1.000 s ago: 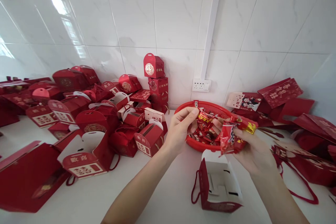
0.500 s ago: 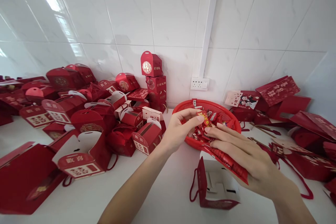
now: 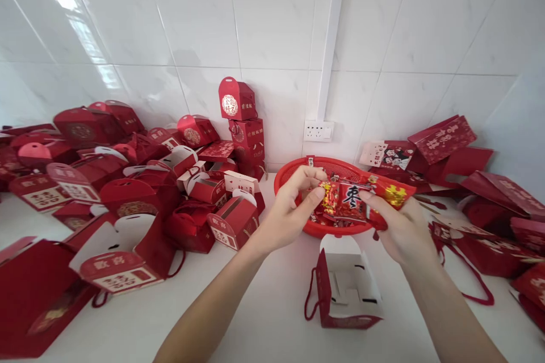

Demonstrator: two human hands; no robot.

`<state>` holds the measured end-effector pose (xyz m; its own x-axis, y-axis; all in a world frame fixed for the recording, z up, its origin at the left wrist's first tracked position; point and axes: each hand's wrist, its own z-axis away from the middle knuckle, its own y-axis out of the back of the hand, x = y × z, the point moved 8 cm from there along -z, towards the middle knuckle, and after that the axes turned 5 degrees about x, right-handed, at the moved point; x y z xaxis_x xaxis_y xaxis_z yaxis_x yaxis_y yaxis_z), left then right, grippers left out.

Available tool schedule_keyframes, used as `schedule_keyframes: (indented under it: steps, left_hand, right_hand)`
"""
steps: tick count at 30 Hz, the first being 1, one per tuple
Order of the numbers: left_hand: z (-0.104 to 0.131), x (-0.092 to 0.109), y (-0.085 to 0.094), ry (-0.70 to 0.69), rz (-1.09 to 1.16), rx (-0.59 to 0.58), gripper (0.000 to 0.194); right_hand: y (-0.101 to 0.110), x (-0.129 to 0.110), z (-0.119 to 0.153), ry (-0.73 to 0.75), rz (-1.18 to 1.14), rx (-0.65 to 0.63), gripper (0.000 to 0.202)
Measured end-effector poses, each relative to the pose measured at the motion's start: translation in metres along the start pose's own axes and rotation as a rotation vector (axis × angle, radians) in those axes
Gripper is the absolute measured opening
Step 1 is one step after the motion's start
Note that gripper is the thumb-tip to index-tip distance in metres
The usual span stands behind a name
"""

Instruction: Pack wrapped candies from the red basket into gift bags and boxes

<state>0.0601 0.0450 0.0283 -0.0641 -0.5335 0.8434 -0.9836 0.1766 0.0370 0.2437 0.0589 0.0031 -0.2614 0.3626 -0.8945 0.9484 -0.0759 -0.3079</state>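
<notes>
Over the red basket (image 3: 286,177), my left hand (image 3: 293,204) pinches a small red-and-gold candy packet (image 3: 328,197) between thumb and fingers. My right hand (image 3: 400,227) grips several red snack packets, one with a large black character (image 3: 351,198) and a longer red-and-gold one (image 3: 389,191). The packets of both hands nearly meet, and I cannot tell whether they touch. Loose wrapped sweets lie in the basket, partly hidden by my hands. Below, on the white table, an open red gift box (image 3: 349,292) shows its white inside, with a rope handle at its left.
Many red gift boxes (image 3: 145,190) crowd the left side, one open with a white inside (image 3: 123,238). Several are stacked in a column (image 3: 247,136) by the tiled wall. Flat, unfolded boxes (image 3: 443,142) lie at right. A wall socket (image 3: 318,131) sits behind the basket.
My right hand has turned and drawn its packets upright, so their printed fronts show. My left hand stays over the basket with its packet. The view has shifted slightly.
</notes>
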Motion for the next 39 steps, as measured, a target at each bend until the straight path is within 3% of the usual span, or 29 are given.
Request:
schedule_keyframes:
  steps: [3,8,13,16,18,21,25,30,33,36,39]
  left_hand:
    - [0.002,-0.001,-0.009,-0.041,-0.116,-0.102,0.019]
    - [0.003,-0.006,-0.017,-0.037,-0.177,-0.168,0.019]
    - [0.002,-0.009,-0.019,-0.026,-0.148,-0.188,0.020]
    - [0.003,-0.004,-0.021,-0.029,-0.158,-0.248,0.022]
    - [0.004,-0.002,-0.022,-0.030,-0.176,-0.292,0.023]
    - [0.005,-0.003,-0.022,-0.027,-0.175,-0.285,0.025]
    - [0.003,-0.012,-0.020,0.003,-0.136,-0.187,0.032]
    - [0.000,-0.022,-0.019,0.138,0.048,-0.057,0.038]
    - [-0.001,-0.024,-0.021,0.200,0.108,-0.040,0.029]
    - [-0.001,-0.019,-0.021,0.163,0.133,-0.028,0.026]
    - [-0.001,-0.015,-0.019,0.133,0.154,-0.009,0.031]
  right_hand:
    - [-0.015,0.007,0.006,-0.113,-0.087,-0.080,0.038]
    - [-0.027,0.006,0.015,-0.151,-0.080,-0.212,0.037]
    - [-0.028,0.011,0.016,-0.184,-0.086,-0.201,0.044]
    - [-0.031,0.014,0.017,-0.220,-0.086,-0.253,0.038]
    - [-0.032,0.012,0.016,-0.184,-0.036,-0.307,0.031]
    - [-0.031,-0.002,0.014,0.011,0.172,-0.345,0.020]
    - [-0.027,-0.025,0.014,0.267,0.390,-0.264,0.009]
    - [-0.015,-0.042,0.019,0.442,0.407,-0.039,0.006]
    - [-0.006,-0.044,0.021,0.475,0.366,0.072,0.010]
    - [-0.003,-0.041,0.021,0.481,0.338,0.084,0.012]
    - [-0.001,-0.031,0.016,0.398,0.241,0.055,0.014]
